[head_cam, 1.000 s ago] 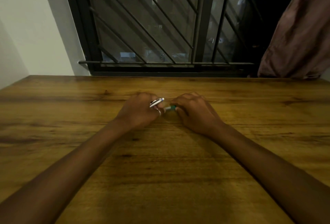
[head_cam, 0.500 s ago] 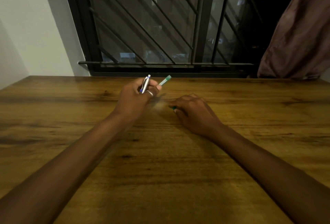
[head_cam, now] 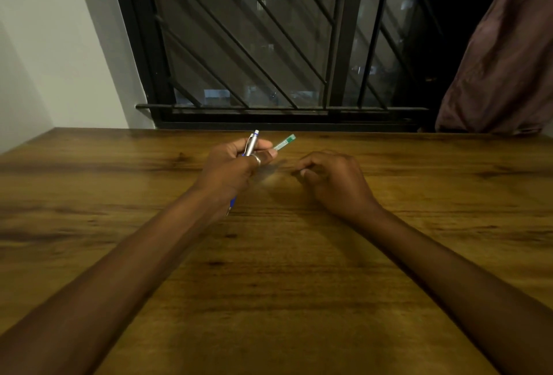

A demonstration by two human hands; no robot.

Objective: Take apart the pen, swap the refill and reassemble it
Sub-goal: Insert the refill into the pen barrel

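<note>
Both hands are above a wooden table [head_cam: 269, 285]. My left hand [head_cam: 230, 166] is raised, fingers curled round a silver pen [head_cam: 253, 142] and pinching a green-ended refill [head_cam: 285, 141]. My right hand [head_cam: 332, 178] rests on the table, fingers curled; whether it holds anything, I cannot tell.

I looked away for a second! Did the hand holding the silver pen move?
Yes. The left hand with the silver pen moved toward the black window frame, away from the right hand.

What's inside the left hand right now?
The left hand grips a silver pen and a thin green-ended piece, both sticking out beyond the fingers. Their gripped parts are covered.
</note>
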